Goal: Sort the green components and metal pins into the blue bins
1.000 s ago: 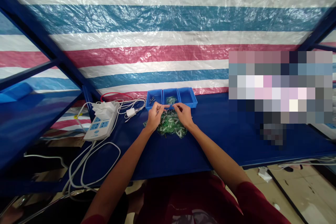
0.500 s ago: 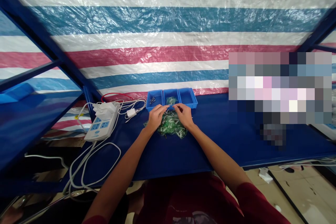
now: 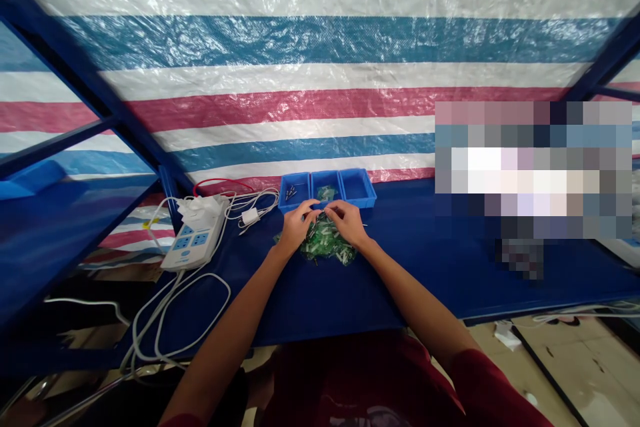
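Note:
A heap of small green and clear plastic pieces mixed with thin metal bits lies on the blue table. Over its far edge my left hand and my right hand come close together, fingertips bent inward in a pinch. Whatever sits between the fingertips is too small to make out. Just behind the hands stand joined blue bins: the left bin holds a few thin metal pieces, the middle bin some pale green plastic pieces, and the right bin shows a bare floor.
To the left lies a white power strip with plugs in it and looped white cables. A small white adapter rests near the bins. A striped plastic sheet hangs behind the table. The right side is pixelated.
My fingertips have drawn slightly back toward me, from the front rim of the middle bin to over the heap. The thumbs now show more. The bins look the same.

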A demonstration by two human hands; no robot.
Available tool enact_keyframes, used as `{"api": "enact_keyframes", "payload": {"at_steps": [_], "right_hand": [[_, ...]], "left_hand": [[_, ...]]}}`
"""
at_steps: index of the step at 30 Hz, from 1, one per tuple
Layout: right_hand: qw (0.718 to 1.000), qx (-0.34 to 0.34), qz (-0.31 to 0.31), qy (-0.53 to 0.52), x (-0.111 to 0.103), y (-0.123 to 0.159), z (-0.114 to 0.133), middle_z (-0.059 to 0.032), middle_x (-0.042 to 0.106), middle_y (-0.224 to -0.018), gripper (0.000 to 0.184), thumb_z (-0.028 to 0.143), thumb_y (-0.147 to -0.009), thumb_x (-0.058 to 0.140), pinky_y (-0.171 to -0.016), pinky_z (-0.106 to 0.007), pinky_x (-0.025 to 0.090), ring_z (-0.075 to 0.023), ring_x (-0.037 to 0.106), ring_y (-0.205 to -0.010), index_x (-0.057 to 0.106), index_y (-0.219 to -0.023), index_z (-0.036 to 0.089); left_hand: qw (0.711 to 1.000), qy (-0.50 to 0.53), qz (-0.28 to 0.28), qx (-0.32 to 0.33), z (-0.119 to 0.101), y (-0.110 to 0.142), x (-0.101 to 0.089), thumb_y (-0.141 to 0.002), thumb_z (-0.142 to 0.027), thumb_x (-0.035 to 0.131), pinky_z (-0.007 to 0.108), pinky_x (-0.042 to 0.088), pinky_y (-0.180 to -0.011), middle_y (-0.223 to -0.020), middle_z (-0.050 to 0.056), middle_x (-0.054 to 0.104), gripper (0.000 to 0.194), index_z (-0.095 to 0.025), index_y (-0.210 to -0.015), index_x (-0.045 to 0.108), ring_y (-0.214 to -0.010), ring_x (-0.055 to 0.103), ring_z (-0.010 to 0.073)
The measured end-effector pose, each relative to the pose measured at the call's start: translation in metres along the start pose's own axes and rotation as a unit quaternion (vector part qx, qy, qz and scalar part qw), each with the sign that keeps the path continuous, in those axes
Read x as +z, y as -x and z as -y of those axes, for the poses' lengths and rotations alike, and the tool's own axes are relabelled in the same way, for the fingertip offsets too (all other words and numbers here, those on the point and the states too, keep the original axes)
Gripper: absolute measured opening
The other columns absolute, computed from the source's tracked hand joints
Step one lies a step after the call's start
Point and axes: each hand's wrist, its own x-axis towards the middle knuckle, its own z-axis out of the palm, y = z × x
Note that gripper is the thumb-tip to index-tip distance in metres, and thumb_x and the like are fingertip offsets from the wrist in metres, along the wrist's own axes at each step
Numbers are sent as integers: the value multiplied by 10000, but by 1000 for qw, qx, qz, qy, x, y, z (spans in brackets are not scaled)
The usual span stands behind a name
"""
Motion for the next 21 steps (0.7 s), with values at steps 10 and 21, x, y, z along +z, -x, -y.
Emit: {"api": "enact_keyframes", "payload": {"at_steps": [10, 21], "right_hand": [[999, 32, -22, 24, -2, 1, -1, 24, 479, -514, 493, 520, -918, 436, -597, -250, 375, -121, 457, -526, 549, -574, 185], [998, 49, -35, 23, -3, 1, 5, 26, 432, -484, 513, 518, -926, 407, -564, -254, 348, -120, 439, -500, 557, -568, 184]], "left_hand": [[1000, -24, 1, 19, -6, -2, -3, -918, -406, 513, 236, 461, -654, -692, 8, 663, 299, -187, -761, 643, -613, 583, 126], [935, 149, -228, -228, 8, -16, -4, -872, -520, 542, 201, 288, -435, -471, -55, 411, 420, -173, -636, 523, -426, 357, 68]]}}
